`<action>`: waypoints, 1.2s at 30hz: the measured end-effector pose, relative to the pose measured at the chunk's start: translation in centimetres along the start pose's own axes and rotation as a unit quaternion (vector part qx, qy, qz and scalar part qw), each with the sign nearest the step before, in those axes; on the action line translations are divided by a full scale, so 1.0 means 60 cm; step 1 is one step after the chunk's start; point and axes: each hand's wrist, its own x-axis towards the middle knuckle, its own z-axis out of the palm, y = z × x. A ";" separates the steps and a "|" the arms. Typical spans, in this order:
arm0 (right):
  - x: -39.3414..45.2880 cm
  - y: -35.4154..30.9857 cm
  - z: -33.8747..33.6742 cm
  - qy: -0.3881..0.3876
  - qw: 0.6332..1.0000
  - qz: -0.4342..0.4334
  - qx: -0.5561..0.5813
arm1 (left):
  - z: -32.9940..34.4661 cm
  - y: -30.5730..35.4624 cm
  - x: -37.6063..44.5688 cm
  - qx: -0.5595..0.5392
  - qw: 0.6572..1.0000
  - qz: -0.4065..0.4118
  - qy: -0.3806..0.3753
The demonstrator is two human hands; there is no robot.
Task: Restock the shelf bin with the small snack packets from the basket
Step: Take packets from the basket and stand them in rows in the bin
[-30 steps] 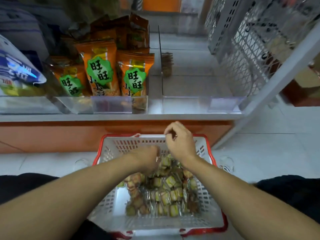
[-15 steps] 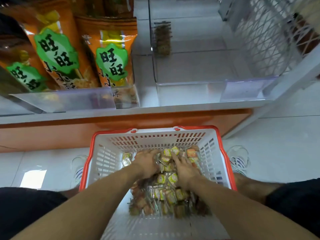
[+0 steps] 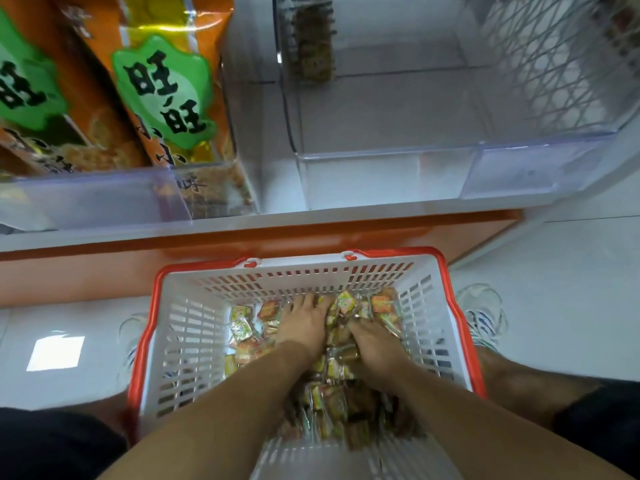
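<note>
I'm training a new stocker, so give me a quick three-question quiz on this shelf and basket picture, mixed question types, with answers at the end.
1. True or false: both hands are down among the packets in the basket.
2. Multiple choice: the clear bin straight above the basket is A) packed full, B) nearly bare, with a few packets at the back, C) holding the orange bags.
3. Short answer: which side of that bin are the orange bags on?

Key: 1. True: left hand and right hand are both in the pile. 2. B. 3. Left.
</note>
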 end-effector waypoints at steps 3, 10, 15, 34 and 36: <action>-0.008 0.007 0.014 -0.029 0.999 -0.016 -0.020 | 0.013 0.006 0.009 -0.017 0.999 0.005 0.032; -0.005 -0.026 -0.045 -0.065 0.998 0.024 0.013 | -0.036 -0.014 -0.021 -0.173 0.984 -0.002 0.038; -0.026 -0.115 -0.208 -0.214 0.970 -0.012 -0.115 | -0.135 -0.027 -0.087 -0.429 0.899 -0.059 -0.060; -0.214 -0.293 -0.522 0.038 0.846 -0.156 0.508 | -0.526 0.000 -0.310 -0.839 0.538 0.076 0.017; -0.205 -0.295 -0.511 0.062 0.832 -0.138 0.533 | -0.531 0.001 -0.305 -0.852 0.517 0.074 0.035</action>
